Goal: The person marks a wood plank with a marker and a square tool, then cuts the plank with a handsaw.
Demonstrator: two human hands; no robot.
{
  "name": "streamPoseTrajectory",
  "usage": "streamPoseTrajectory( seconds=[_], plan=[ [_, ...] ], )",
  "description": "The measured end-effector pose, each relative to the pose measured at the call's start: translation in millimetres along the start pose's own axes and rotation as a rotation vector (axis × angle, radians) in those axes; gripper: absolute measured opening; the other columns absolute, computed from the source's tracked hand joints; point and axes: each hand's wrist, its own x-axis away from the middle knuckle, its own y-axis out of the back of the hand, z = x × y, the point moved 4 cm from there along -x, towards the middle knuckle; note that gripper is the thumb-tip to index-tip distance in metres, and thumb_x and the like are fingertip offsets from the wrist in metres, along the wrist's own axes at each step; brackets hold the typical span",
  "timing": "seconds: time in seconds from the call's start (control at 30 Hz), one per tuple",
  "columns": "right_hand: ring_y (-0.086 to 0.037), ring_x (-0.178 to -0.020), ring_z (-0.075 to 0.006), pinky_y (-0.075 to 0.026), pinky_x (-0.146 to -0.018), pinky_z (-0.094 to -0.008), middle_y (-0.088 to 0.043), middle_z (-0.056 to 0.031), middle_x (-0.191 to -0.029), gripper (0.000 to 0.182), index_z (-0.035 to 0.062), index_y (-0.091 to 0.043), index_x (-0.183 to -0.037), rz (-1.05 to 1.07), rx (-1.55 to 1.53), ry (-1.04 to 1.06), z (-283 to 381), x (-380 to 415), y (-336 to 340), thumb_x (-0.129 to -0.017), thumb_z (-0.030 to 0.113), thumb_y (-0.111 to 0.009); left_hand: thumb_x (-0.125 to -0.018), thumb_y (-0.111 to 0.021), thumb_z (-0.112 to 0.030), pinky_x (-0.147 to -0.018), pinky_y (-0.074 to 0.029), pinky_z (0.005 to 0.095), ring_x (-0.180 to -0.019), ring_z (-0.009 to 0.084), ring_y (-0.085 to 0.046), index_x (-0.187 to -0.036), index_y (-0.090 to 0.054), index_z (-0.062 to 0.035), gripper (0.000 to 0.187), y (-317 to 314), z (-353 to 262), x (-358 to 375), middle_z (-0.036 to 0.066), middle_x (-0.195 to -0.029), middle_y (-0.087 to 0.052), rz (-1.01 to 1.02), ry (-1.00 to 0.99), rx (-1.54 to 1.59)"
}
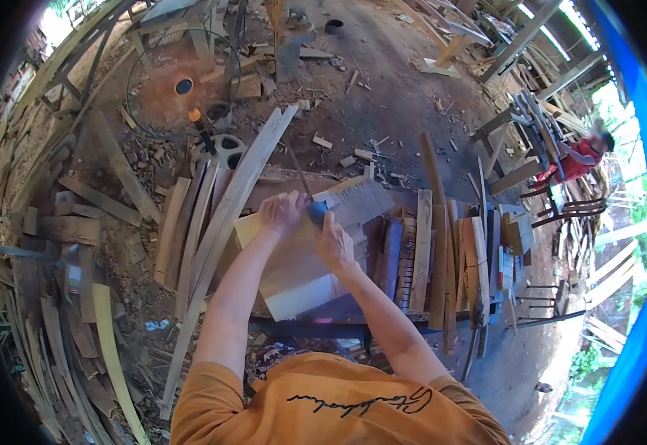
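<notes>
On bench, both hands – left hand (283, 213), right hand (333, 241) – grip blue-handled tool (316, 212) over wood panel (301, 256); keep strokes flat w/ even pressure.

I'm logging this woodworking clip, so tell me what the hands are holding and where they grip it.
Both hands close on a blue-grey tool handle over the pale wooden board: left hand at its near side, right hand beside it. What the tool is cannot be told.

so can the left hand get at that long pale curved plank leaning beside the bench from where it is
Probably yes. The long pale curved wooden plank runs just left of the left hand, with nothing between them, though that hand now presses on the flat pale wooden board.
</notes>
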Motion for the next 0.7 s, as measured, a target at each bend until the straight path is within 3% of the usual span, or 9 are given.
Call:
streamPoseTrajectory(
  seconds=[0.1,0.17,0.33,0.4,0.63,0.7],
  plan=[
    [-0.062,-0.076,-0.0486,-0.049,-0.066,-0.0567,-0.062,-0.0269,-0.086,0.031,0.0031,-0.04,-0.107,-0.048,-0.022,0.006,1.0,5.0,4.8,-0.096,0.03,-0.05,-0.094,-0.049,-0.037,-0.072,-0.048,0.0483,-0.076,0.0339,-0.064,-0.073,-0.062,-0.0093,0.037,-6.1,-5.3,-0.2,0.013,-0.078,-0.066,-0.121,-0.059,0.077],
    [-0.061,-0.075,-0.049,-0.048,-0.065,-0.0571,-0.061,-0.0271,-0.085,0.03,0.0028,-0.04,-0.107,-0.062,-0.023,0.005,-0.5,4.2,-3.7,-0.096,0.029,-0.05,-0.092,-0.052,-0.033,-0.077,-0.042,0.0451,-0.078,0.0301,-0.059,-0.072,-0.062,-0.0108,0.032,-4.0,-10.9,5.0,0.01,-0.077,-0.062,-0.312,-0.06,-0.038],
    [-0.059,-0.074,-0.0488,-0.045,-0.062,-0.0566,-0.061,-0.0283,-0.083,0.029,0.0,-0.043,-0.11,-0.151,-0.079,0.044,4.5,3.2,6.3,-0.093,0.019,-0.055,-0.093,-0.052,-0.031,-0.083,-0.036,0.0437,-0.086,0.0274,-0.054,-0.075,-0.061,-0.0121,0.028,-10.2,-19.6,17.8,0.008,-0.081,-0.059,-0.455,0.05,-0.078],
    [-0.06,-0.075,-0.0475,-0.046,-0.062,-0.0547,-0.061,-0.0278,-0.084,0.03,-0.0011,-0.046,-0.112,-0.318,-0.117,0.076,16.7,9.8,30.4,-0.093,0.019,-0.056,-0.093,-0.052,-0.031,-0.084,-0.035,0.0444,-0.087,0.0271,-0.053,-0.076,-0.061,-0.0125,0.026,-19.7,-17.2,20.8,0.008,-0.082,-0.058,-0.471,0.067,-0.049],
    [-0.06,-0.072,-0.046,-0.047,-0.06,-0.0529,-0.061,-0.0268,-0.085,0.032,-0.0019,-0.047,-0.113,-0.139,-0.035,0.036,-6.9,57.1,17.1,-0.092,0.02,-0.056,-0.094,-0.051,-0.032,-0.09,-0.035,0.0456,-0.092,0.0274,-0.055,-0.09,-0.064,-0.0139,0.023,-40.5,3.2,24.7,0.008,-0.089,-0.061,-0.379,0.175,-0.049],
    [-0.063,-0.069,-0.0418,-0.05,-0.058,-0.0504,-0.06,-0.022,-0.084,0.032,0.0018,-0.043,-0.109,-0.045,0.066,-0.024,-14.7,62.2,7.2,-0.091,0.024,-0.058,-0.094,-0.05,-0.031,-0.087,-0.035,0.044,-0.088,0.0268,-0.055,-0.088,-0.064,-0.0149,0.022,-45.3,7.0,22.1,0.007,-0.087,-0.061,-0.408,0.143,-0.042]
  ],
)
